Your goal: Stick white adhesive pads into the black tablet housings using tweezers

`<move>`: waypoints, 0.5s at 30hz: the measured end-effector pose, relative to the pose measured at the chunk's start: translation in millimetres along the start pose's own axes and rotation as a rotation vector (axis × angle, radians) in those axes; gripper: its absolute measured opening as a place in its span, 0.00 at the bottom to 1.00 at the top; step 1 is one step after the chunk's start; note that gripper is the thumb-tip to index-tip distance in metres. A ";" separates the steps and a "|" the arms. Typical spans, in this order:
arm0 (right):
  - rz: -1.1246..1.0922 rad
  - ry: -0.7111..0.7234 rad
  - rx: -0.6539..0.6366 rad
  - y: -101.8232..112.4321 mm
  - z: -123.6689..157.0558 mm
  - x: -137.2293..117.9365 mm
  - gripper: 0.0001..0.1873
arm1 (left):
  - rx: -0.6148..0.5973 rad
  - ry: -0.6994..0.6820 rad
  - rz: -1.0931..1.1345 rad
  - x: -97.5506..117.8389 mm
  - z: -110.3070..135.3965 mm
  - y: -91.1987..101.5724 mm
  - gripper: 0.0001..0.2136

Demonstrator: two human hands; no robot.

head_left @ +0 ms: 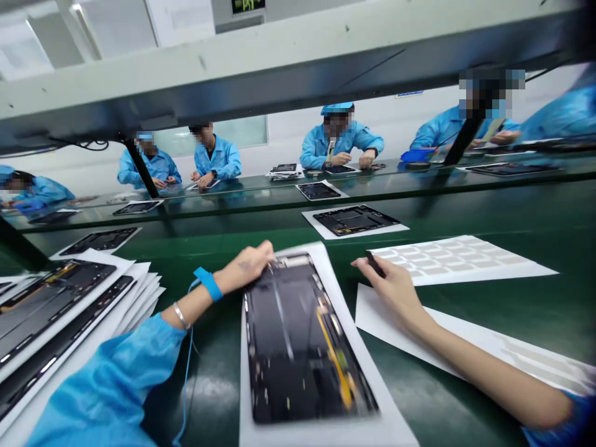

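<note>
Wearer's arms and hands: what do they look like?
Left hand: ungloved, faint mark on its back, blue wrist strap, thin blue cord, silver bangle, shiny blue sleeve. Right hand: ungloved, no band visible; only the sleeve's blue end shows.

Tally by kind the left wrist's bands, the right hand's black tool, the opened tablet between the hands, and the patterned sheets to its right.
Blue wristband: 1
Silver bracelet: 1
Black tool: 1
Opened tablet: 1
Patterned sheets: 2
Total: 6
</note>
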State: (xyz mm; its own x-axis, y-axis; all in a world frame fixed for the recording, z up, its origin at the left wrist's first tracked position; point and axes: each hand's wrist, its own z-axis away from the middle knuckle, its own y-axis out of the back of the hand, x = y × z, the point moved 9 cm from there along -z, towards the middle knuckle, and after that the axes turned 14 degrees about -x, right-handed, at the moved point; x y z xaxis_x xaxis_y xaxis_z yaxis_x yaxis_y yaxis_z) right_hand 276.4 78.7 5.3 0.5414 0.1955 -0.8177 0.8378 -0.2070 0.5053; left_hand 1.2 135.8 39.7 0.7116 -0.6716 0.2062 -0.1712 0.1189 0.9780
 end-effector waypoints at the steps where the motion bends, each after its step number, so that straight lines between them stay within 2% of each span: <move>1: -0.022 -0.008 0.038 3.6 -0.6 3.1 0.19 | 0.065 0.092 0.000 -26.8 -4.3 18.1 0.10; 3: -0.049 -0.030 0.083 7.3 -1.0 7.3 0.19 | 0.201 0.301 -0.013 -82.1 -7.6 52.9 0.12; 5: -0.064 -0.044 0.087 6.9 -1.4 9.4 0.19 | 0.301 0.500 -0.032 -129.6 -4.5 77.5 0.11; 8: -0.069 -0.028 0.065 3.8 -3.1 9.6 0.19 | 0.384 0.744 -0.068 -176.6 9.7 92.5 0.14; 10: -0.067 -0.018 0.061 2.8 -4.5 11.3 0.19 | 0.407 0.841 -0.103 -191.9 21.5 93.0 0.15; 12: -0.058 -0.017 0.063 2.2 -5.9 14.4 0.20 | 0.417 0.872 -0.157 -196.0 29.9 92.0 0.16; 15: -0.036 -0.012 0.073 1.9 -7.2 17.0 0.20 | 0.404 0.778 -0.280 -181.8 20.5 90.7 0.17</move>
State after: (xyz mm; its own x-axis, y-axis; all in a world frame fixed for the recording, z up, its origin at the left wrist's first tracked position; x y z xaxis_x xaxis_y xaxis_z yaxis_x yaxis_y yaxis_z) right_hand 287.6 88.5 -5.6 0.5099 0.1922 -0.8385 0.8490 -0.2694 0.4546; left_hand -157.7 253.6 90.3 0.9957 0.0616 0.0685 -0.0439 -0.3366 0.9406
